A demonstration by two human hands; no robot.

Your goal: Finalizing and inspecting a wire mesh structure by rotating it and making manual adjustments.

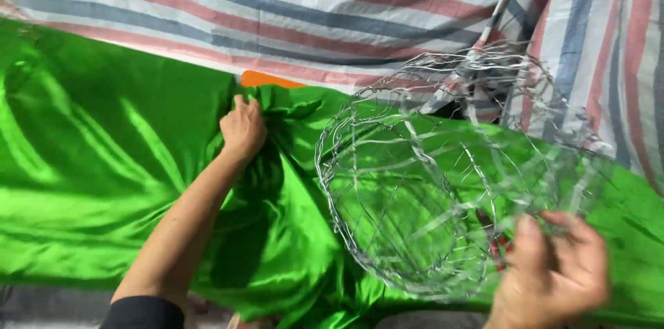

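My left hand [243, 128] presses into a fold of shiny green satin cloth [104, 163], its fingers gripping the bunched fabric near the cloth's far edge. My right hand [553, 270] holds a round wire-mesh frame [415, 191] by its near right rim, lifted over the green cloth and tilted. The frame is a silver, see-through basket shape of thin twisted wire, blurred at its far side.
A striped sheet [311, 4] of red, blue and white lies beneath and beyond the green cloth. A small orange patch [266, 80] shows at the cloth's far edge. A striped pole [505, 4] runs up at the top right.
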